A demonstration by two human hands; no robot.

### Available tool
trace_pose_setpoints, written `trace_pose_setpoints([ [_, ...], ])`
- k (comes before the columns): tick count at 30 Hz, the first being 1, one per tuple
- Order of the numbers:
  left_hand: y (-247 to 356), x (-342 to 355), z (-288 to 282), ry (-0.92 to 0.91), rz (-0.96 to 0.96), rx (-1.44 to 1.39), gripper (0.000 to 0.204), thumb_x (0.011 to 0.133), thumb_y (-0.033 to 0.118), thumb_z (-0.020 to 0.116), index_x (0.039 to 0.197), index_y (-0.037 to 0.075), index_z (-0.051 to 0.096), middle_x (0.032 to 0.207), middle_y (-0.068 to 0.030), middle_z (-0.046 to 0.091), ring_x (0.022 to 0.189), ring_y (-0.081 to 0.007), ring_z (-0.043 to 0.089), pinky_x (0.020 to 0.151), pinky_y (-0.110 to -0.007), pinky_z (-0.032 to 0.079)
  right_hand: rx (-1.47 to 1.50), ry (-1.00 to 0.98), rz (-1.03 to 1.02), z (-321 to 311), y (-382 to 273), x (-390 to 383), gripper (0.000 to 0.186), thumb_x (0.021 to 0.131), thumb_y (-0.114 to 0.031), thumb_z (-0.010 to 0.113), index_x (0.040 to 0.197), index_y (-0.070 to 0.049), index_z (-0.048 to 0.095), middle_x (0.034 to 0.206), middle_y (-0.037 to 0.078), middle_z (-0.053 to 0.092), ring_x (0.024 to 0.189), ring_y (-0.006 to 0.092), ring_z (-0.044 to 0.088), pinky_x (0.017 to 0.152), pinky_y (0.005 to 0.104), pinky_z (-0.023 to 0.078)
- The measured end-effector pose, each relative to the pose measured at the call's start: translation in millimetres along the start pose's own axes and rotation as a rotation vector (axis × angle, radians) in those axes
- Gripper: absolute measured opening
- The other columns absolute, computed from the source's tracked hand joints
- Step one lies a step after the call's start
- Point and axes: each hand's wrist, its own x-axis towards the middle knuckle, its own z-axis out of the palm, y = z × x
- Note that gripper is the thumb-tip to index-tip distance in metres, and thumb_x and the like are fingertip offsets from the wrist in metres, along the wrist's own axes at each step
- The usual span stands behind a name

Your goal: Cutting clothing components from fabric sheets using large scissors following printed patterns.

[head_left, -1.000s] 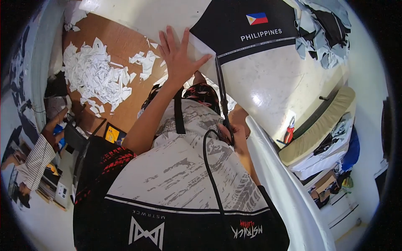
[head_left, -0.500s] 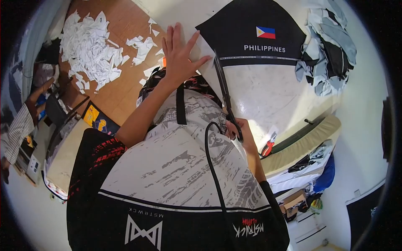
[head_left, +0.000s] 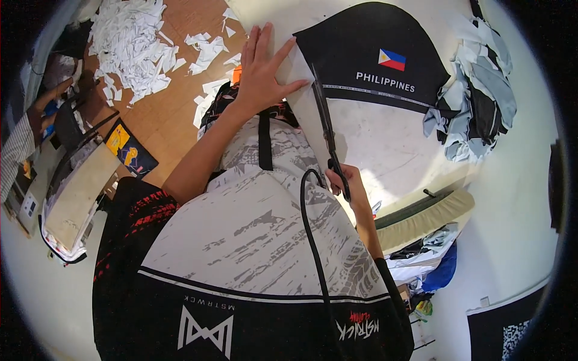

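A black fabric piece (head_left: 343,45) with a curved top, a small flag, white lettering and a thin printed band lies flat on the white table (head_left: 385,141). My left hand (head_left: 262,75) rests beside its left corner, fingers spread, holding nothing. In my right hand (head_left: 346,180) are long black scissors (head_left: 325,117), gripped by the handles near the table's near edge. Their blades point away from me and look closed or nearly so. The tips reach the left edge of the black piece; I cannot tell whether fabric is between them.
Grey, black and white fabric scraps (head_left: 475,90) are heaped at the table's right, touching the black piece. White scraps (head_left: 129,51) cover part of the brown floor at left. A cream padded board (head_left: 421,222) stands near right. Another person's striped sleeve (head_left: 18,153) shows far left.
The whole view has turned slightly, so the black piece and scrap heap appear lower and farther right. Both hands keep their pose. The red-handled tool by my right wrist is now mostly hidden.
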Motion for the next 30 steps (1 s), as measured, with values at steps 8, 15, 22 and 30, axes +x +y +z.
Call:
trace_pose_setpoints([
  [8,-2,-1,-2,-0.033,-0.004,0.057,0.096,0.075,0.056,0.091,0.157,0.023,0.055,0.174,-0.0235,0.021,0.162,-0.0461,0.015,0.127,-0.059,0.021,0.124,0.065,-0.071,36,12,8,0.030,0.097,-0.030,0.081,0.085,-0.007,0.066,0.066,-0.006,0.057,0.058,0.0044,0.049,0.053,0.0239,0.035],
  [15,-2,0,7,-0.094,0.033,0.140,0.099,0.078,0.067,0.083,0.161,0.025,0.049,0.175,-0.0247,0.017,0.161,-0.0489,0.013,0.125,-0.068,0.013,0.205,0.077,0.012,45,4,7,0.031,0.096,-0.031,0.083,0.087,-0.009,0.063,0.064,-0.007,0.053,0.051,0.0034,0.044,0.045,0.0225,0.030],
  [22,1,3,12,-0.079,0.014,0.130,0.102,0.074,0.067,0.084,0.160,0.023,0.050,0.173,-0.0286,0.018,0.161,-0.0517,0.010,0.122,-0.075,0.008,0.259,0.120,-0.030,66,-3,-3,0.028,0.102,-0.029,0.075,0.089,-0.006,0.067,0.071,-0.007,0.057,0.062,0.0039,0.046,0.058,0.0239,0.032],
  [30,-1,3,22,-0.092,0.060,0.138,0.105,0.073,0.067,0.085,0.161,0.022,0.049,0.174,-0.0287,0.017,0.160,-0.0524,0.011,0.120,-0.076,0.009,0.354,0.185,0.107,82,7,-17,0.027,0.098,-0.025,0.080,0.083,-0.005,0.069,0.068,-0.006,0.055,0.062,0.0046,0.048,0.057,0.0242,0.034],
])
